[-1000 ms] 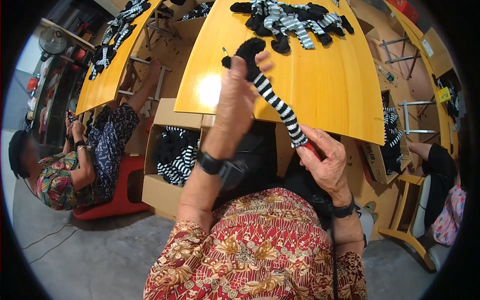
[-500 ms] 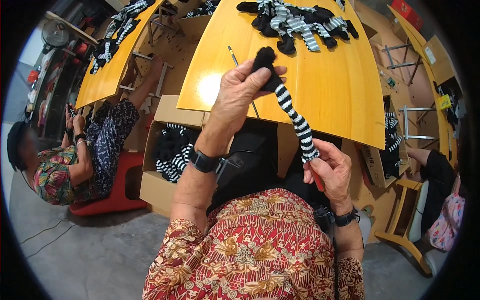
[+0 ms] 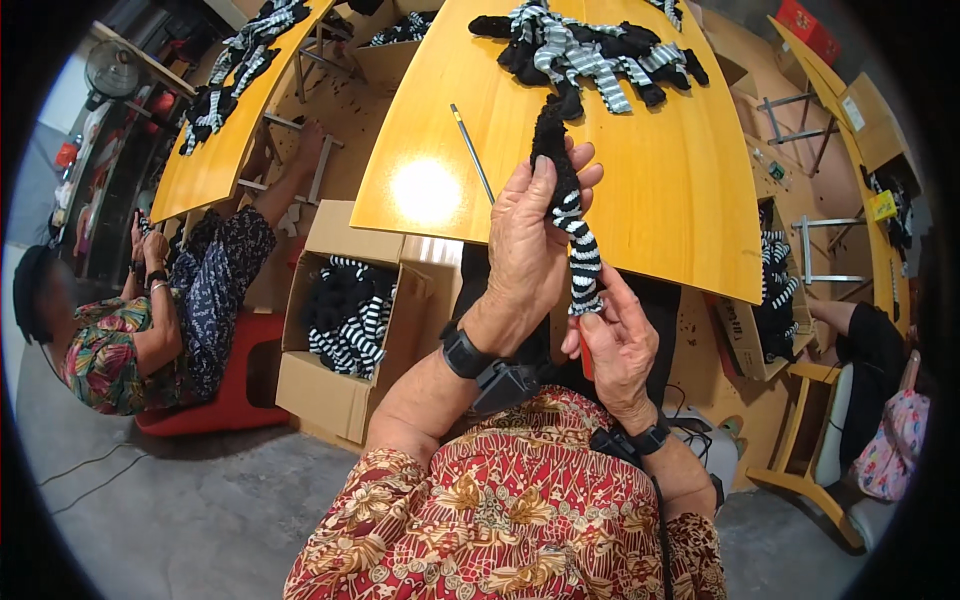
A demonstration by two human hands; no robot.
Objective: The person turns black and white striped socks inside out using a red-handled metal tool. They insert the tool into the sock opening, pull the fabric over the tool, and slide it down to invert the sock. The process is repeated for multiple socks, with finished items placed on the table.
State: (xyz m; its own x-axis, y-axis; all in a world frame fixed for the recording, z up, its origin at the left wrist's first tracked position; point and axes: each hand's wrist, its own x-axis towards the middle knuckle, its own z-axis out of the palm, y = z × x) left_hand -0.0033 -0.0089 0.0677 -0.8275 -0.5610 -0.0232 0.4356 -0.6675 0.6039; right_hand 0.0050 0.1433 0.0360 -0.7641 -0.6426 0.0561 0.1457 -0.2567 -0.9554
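Observation:
A narrow knitted tube [image 3: 582, 245], striped black and white with a fuzzy black end, hangs between my two hands above the near edge of the table. My left hand [image 3: 527, 230] grips its upper part, thumb pressed on the black end and fingers partly behind it. Lower down, my right hand [image 3: 622, 350] pinches the striped end. A red handle-like piece [image 3: 587, 357] shows in the right palm; its kind is mostly hidden. A thin dark rod [image 3: 470, 150] with a yellowish end lies on the table [image 3: 410, 130], left of the tube.
More striped and black knitted pieces [image 3: 590, 55] lie heaped at the table's far side. A cardboard box [image 3: 325, 395] of them stands at my left, another box [image 3: 735, 325] at the right. A co-worker [image 3: 140, 330] sits on a red chair [image 3: 255, 375] at far left.
My left hand has moved down and right along the tube, closer to my right hand. The right hand has shifted slightly left and down, and the tube hangs more upright.

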